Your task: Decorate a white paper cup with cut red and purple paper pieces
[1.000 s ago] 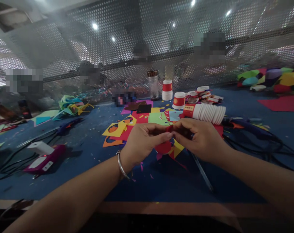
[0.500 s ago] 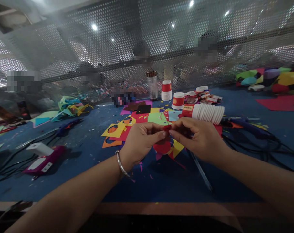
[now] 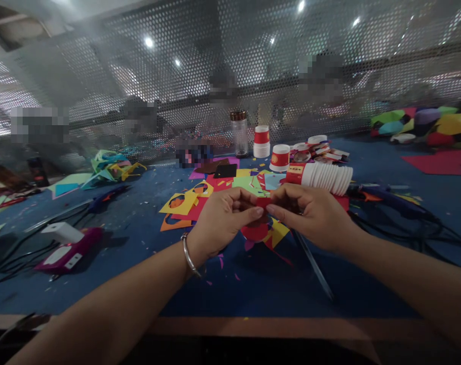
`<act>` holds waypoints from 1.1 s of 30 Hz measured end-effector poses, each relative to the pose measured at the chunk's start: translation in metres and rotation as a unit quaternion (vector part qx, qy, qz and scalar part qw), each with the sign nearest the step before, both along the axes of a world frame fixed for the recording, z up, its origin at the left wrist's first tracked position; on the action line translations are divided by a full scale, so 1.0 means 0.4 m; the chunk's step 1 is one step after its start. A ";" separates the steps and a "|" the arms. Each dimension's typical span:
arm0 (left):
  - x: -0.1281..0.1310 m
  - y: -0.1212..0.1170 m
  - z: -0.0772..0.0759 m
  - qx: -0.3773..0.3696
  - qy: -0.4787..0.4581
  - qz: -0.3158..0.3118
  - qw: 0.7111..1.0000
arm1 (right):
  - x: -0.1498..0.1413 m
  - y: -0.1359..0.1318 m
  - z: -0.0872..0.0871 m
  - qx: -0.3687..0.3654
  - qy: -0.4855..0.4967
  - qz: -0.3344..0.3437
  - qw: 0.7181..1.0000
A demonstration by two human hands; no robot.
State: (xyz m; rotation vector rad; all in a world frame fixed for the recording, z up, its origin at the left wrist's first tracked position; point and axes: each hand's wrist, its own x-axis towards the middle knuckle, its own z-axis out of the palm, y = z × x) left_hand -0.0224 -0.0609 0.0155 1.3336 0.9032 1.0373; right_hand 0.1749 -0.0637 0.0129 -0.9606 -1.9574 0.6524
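Left hand (image 3: 222, 219) and right hand (image 3: 318, 215) nearly thumb to thumb, small red paper (image 3: 264, 202) in both pinches.

- One head-worn camera looks forward and down across the tabletop (image 3: 238, 296) from just behind its near edge.
- Left hand (image 3: 220, 220) and right hand (image 3: 317, 215) sit close, mid-frame.
- Perforated screen (image 3: 249, 48) fills the top.

Left hand (image 3: 223, 221), right hand (image 3: 317, 215); both pinched
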 end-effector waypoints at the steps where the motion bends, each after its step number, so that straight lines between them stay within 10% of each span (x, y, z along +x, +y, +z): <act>1: 0.000 0.001 -0.001 0.002 0.001 -0.007 1.000 | 0.001 0.001 0.000 -0.003 -0.002 -0.002 1.000; 33: 0.007 -0.007 0.010 -0.034 -0.033 0.003 0.999 | 0.000 -0.007 0.001 0.111 -0.075 -0.016 0.991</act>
